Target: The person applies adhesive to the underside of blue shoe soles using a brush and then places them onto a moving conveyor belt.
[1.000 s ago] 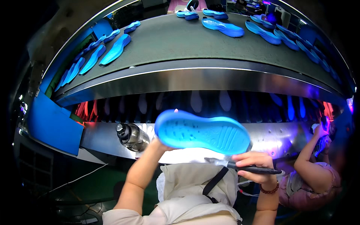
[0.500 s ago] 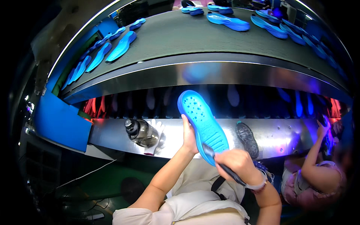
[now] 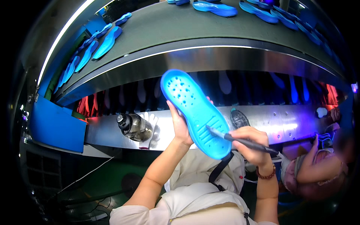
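A bright blue shoe sole (image 3: 195,112) is held up at a tilt before me, its inner face toward me. Small holes dot its upper end and ridges cross its lower end. My left hand (image 3: 180,126) grips its left edge; fingertips show beyond the far edge, and the rest of the fingers are hidden behind it. My right hand (image 3: 252,143) is closed round a dark-handled brush (image 3: 249,143). The brush tip lies at the ridged part, seemingly touching it.
A metal ledge (image 3: 101,129) ahead carries a dark bottle (image 3: 135,126), a white glove (image 3: 153,122) and a dark sole (image 3: 239,118). Beyond runs a belt (image 3: 157,28) with several blue soles (image 3: 215,9). Another person (image 3: 318,168) sits at the right.
The sole has risen and shifted slightly left in the view, its inner face turned more toward me. The brush has moved over the ridges. The whole scene has shifted upward.
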Demonstrator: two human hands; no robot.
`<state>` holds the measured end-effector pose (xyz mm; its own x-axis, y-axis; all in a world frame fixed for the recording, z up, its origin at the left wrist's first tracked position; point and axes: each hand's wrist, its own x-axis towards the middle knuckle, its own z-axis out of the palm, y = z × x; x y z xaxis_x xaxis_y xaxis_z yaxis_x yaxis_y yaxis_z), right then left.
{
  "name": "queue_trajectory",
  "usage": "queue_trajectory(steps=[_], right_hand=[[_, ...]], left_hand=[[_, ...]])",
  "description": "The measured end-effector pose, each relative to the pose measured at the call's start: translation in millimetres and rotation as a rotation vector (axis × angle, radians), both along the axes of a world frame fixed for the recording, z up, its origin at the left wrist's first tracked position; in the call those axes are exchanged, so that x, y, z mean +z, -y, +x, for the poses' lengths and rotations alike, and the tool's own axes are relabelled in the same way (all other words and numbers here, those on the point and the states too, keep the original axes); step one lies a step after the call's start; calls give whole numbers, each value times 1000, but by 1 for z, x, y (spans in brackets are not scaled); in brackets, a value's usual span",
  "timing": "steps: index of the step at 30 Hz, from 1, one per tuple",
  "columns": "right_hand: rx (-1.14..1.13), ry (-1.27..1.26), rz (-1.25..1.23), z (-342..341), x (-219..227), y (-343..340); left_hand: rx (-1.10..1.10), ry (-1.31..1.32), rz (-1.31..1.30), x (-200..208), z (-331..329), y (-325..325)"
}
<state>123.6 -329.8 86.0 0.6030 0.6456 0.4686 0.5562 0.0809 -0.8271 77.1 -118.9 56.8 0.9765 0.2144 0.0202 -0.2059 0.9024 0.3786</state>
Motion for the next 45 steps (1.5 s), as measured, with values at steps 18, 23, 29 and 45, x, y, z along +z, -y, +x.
queue_trajectory(steps=[18, 23, 29, 45], right_hand=[[287, -880, 492, -10, -23, -11], [159, -397, 252, -32, -8, -17], [105, -199, 220, -17, -6, -17], [495, 199, -63, -22, 23, -11]], left_hand=[[44, -25, 168, 37, -13, -4], [74, -73, 206, 8, -25, 20], [60, 5, 41, 10, -16, 14], [-390, -23, -34, 24, -6, -7]])
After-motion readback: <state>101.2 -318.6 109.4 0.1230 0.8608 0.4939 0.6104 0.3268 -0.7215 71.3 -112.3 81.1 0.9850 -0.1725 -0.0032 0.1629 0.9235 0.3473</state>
